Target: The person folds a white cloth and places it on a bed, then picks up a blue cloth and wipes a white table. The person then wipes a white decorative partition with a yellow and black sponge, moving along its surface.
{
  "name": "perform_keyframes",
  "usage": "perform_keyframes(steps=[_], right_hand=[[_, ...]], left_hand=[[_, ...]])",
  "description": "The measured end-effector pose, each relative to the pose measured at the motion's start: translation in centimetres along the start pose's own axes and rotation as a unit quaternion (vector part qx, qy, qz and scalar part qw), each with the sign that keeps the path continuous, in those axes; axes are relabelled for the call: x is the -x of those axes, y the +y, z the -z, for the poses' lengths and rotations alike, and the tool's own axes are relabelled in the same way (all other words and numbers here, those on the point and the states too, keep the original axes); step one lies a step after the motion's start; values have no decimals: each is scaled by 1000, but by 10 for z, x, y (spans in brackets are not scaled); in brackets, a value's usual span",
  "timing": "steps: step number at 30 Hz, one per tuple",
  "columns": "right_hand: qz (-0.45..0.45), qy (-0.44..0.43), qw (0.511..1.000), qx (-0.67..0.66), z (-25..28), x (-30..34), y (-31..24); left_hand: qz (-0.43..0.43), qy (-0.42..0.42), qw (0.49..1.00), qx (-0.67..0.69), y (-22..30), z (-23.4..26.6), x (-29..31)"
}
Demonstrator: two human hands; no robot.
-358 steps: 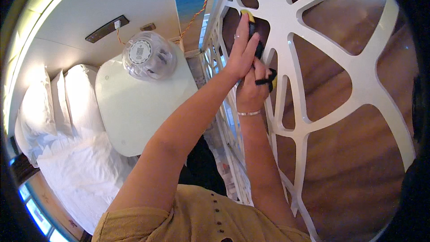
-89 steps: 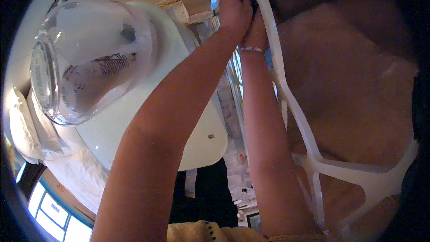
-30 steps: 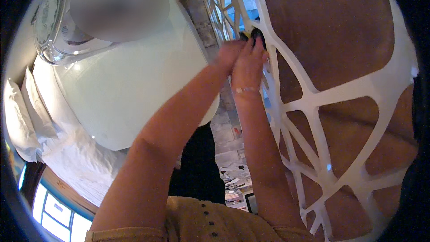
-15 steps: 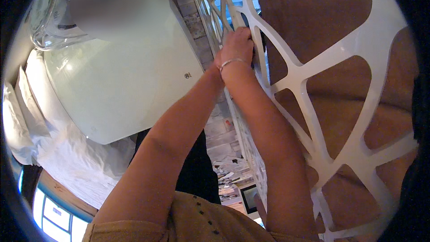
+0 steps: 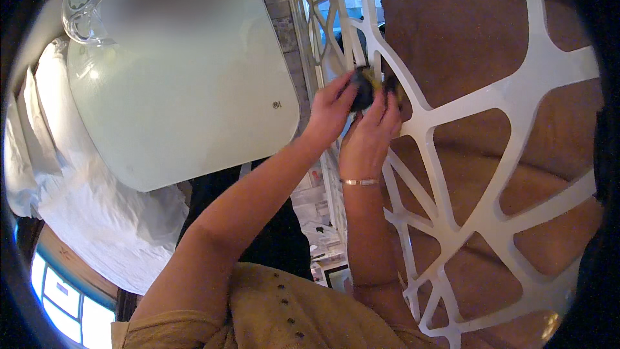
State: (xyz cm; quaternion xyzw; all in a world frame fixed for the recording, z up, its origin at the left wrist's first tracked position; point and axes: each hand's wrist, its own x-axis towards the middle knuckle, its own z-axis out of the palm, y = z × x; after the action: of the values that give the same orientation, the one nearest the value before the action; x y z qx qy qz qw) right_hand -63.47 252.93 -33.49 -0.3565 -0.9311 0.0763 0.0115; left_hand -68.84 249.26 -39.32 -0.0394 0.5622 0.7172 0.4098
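Observation:
Out in front of me, both hands close on a small, blurred black-and-yellow thing (image 5: 363, 92); its kind I cannot make out. My left hand (image 5: 330, 111) pinches its left side between thumb and fingers. From below and to the right, my right hand (image 5: 369, 142) grips it with bent fingers, a pale bracelet (image 5: 360, 182) on its wrist. A second dark bit shows by the right fingertips, and I cannot tell if it belongs to the same thing. Right beside the hands stands a glossy white lattice panel (image 5: 423, 119) with large irregular openings.
A frosted pale tabletop (image 5: 194, 110) with rounded corners spreads to the left. A clear transparent chair (image 5: 81, 26) stands at its far left. White bedding (image 5: 90, 220) lies along the left, above a bright window (image 5: 64, 294). Brown cloth (image 5: 452, 19) hangs behind the lattice.
My hands, crossed at the lattice's edge before, have come back nearer to me and apart. The black-and-yellow thing now shows between them. The view has shifted slightly.

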Motion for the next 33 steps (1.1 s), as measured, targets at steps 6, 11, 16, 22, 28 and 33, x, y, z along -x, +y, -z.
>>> perform_keyframes(steps=[6, 11, 16, 22, 28, 33], right_hand=[[20, 10, 1000, 16, -47, -49, 25], [5, -15, 996, 92, -56, -8, 28], [-86, -35, 994, -60, -54, 40, 21], [71, 10, 997, 33, -62, 0, 39], [89, 65, 993, 44, -44, -24, 21], [70, -7, 997, -30, -52, 18, 14]], left_hand=[[-44, -15, 998, -38, -2, -16, -54], [69, -75, 992, -75, -28, 0, -27], [93, -73, 993, -10, -36, 5, 9], [11, 17, 998, -58, -19, -9, -15], [-84, -59, 990, -101, -14, 7, -34], [35, 25, 999, -23, -35, 16, -7]])
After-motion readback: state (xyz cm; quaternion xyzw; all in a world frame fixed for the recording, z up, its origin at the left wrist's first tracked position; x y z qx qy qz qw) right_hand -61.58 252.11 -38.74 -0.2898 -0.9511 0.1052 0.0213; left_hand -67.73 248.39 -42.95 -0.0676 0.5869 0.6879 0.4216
